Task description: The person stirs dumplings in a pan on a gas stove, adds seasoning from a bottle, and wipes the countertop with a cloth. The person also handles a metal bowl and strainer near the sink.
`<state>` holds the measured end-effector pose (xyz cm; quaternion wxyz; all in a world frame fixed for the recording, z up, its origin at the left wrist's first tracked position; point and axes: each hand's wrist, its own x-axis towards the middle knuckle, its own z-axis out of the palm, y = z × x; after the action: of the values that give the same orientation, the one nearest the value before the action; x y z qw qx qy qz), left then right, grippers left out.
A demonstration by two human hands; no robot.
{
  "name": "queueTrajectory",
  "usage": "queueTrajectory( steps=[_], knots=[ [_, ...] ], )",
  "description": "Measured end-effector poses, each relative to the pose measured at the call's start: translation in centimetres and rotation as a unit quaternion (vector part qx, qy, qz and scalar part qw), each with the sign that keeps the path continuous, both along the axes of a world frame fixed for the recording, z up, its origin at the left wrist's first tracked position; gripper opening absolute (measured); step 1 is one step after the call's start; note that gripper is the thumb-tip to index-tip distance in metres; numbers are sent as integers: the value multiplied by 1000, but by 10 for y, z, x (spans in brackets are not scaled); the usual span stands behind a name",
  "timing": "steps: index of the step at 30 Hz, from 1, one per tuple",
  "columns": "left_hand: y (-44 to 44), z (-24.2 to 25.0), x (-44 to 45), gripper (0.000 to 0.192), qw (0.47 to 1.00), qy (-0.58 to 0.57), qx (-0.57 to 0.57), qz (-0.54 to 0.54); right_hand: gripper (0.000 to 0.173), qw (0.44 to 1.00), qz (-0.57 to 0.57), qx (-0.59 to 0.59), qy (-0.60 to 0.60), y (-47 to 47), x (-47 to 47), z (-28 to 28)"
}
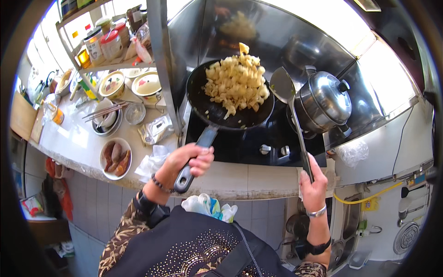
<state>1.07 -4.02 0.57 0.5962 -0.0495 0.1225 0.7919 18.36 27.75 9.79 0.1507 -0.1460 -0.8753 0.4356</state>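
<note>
My left hand (193,160) grips the grey-and-black handle of a dark frying pan (197,98). A heap of chopped cauliflower (237,81) rises above the pan's far side; its blurred upper pieces appear to be in mid-air. Small green and pale bits cling to the pan's bare near side. In my right hand (314,183) is the long handle of a metal wok spatula (283,86). Its blade, with green specks on it, is raised just right of the pan's rim. Beneath the pan lies a black glass gas hob (228,149) with two knobs.
A lidded steel pot (320,98) stands close right of the spatula. Left of the pan rises a metal shelf post (166,62); the shelf holds jars. A white bowl of meat pieces (117,158), a bowl with chopsticks (105,117) and lidded enamel pots (147,84) occupy the left counter.
</note>
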Motion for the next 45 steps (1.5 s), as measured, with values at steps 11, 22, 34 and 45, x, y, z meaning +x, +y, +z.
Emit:
queueTrajectory(
  steps=[11, 22, 34, 45],
  knots=[
    [14, 5, -11, 5, 999, -26, -6, 41, 33, 963, 50, 242, -106, 37, -89, 8],
    [14, 3, -17, 6, 999, -35, -23, 30, 15, 932, 171, -43, -318, 23, -182, 24],
    [16, 0, -19, 10, 999, -9, -33, 23, 49, 790, 248, 516, -219, -47, -65, 129],
    [15, 3, -19, 15, 999, 5, -41, 24, 39, 947, 130, 259, -134, -15, -102, 36]
  ],
)
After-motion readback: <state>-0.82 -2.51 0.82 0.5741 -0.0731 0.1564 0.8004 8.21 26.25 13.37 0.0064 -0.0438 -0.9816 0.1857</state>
